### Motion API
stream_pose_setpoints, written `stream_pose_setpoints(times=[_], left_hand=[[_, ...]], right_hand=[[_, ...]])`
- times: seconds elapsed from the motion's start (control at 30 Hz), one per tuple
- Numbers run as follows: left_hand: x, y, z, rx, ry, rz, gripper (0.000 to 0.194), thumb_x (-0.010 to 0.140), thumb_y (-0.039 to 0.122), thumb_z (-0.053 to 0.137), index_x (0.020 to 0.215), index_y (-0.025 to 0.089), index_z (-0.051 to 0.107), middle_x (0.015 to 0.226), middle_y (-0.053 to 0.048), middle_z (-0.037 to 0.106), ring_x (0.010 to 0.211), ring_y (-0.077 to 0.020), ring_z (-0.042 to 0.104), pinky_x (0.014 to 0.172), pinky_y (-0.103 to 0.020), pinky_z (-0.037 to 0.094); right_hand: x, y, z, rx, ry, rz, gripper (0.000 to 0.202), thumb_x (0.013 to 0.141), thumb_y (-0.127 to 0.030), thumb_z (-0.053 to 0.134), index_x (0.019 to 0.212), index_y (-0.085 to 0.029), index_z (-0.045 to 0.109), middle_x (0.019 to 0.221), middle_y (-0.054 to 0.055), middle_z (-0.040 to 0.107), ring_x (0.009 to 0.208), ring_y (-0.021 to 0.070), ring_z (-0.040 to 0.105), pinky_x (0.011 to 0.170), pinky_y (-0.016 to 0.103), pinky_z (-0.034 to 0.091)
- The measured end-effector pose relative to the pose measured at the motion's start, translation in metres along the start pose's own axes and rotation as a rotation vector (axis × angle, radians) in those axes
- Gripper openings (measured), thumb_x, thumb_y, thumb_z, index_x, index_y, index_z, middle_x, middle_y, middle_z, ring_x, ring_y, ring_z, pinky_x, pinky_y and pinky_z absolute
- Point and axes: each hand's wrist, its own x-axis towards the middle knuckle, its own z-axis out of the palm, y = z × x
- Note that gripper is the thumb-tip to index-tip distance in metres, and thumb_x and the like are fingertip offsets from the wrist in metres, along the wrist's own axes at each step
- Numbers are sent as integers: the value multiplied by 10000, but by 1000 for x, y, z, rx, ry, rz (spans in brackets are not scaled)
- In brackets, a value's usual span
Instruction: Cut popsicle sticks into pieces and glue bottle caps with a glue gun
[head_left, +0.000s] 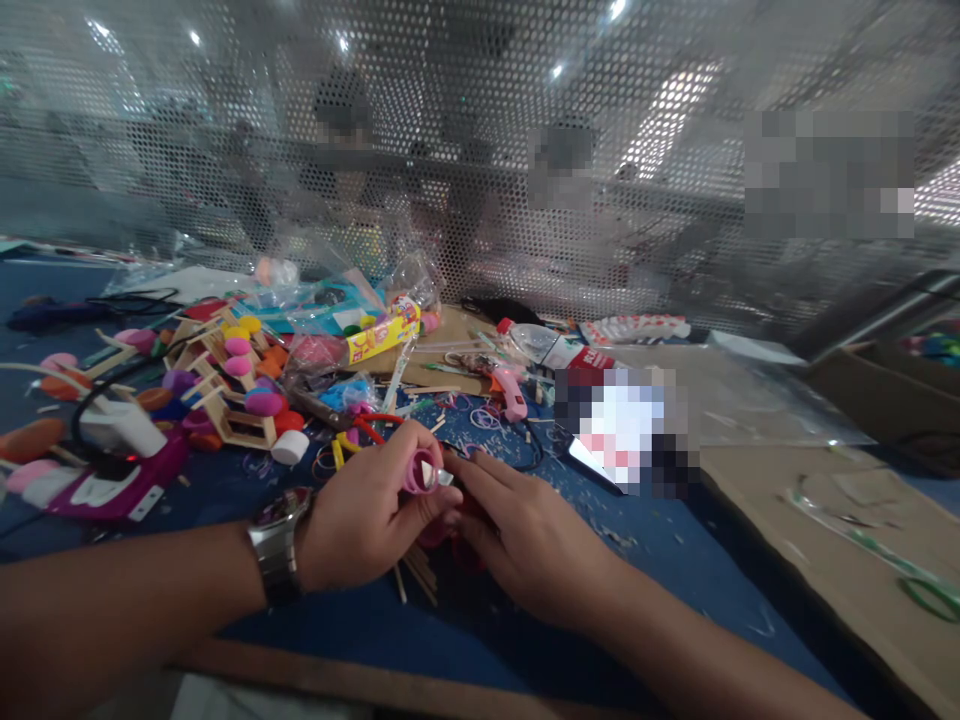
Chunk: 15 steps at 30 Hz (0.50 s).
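- Pink cap (416, 473): in your left hand (356, 520), fingers clamped on it, above the tabletop (675, 540) near its front edge.
- Your right hand (529, 530): fingers bent together; what they grip, cannot tell.
- Step judged: close two-handed work; next move likely calls for steadying the cap.

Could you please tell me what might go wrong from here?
The pink piece might slip, since the left hand holds it with its fingers. The glue gun, if hot, could soften the plastic bottle lying close by. The right hand might brush the nearby phone.
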Motion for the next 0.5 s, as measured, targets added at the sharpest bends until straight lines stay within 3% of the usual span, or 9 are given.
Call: stream_pose_setpoints(times=[0.13, 0.3, 0.5], left_hand=[[0, 1, -1, 18, -1, 12, 304, 969, 513, 477, 977, 209, 473, 760, 7, 577, 604, -160, 534, 569, -296, 378], [-1, -2, 1, 65, 45, 30, 433, 932, 521, 539, 1183, 195, 406, 930, -44, 616, 705, -182, 593, 628, -317, 443], [-1, -6, 4, 53, 72, 52, 339, 958, 501, 503, 1088, 206, 399, 917, -41, 599, 720, -183, 587, 647, -328, 455]], right_hand=[[1, 1, 0, 0, 7, -1, 408, 969, -215, 425, 1346, -121, 550, 971, 119, 659, 821, 223, 635, 702, 358, 535], [1, 2, 0, -21, 31, -13, 455, 954, -191, 394, 1385, -127, 526, 949, 116, 661, 785, 210, 624, 684, 339, 523], [0, 0, -1, -16, 41, -4, 377, 953, -211, 418, 1269, -124, 605, 874, 96, 646, 704, 191, 588, 615, 303, 468]])
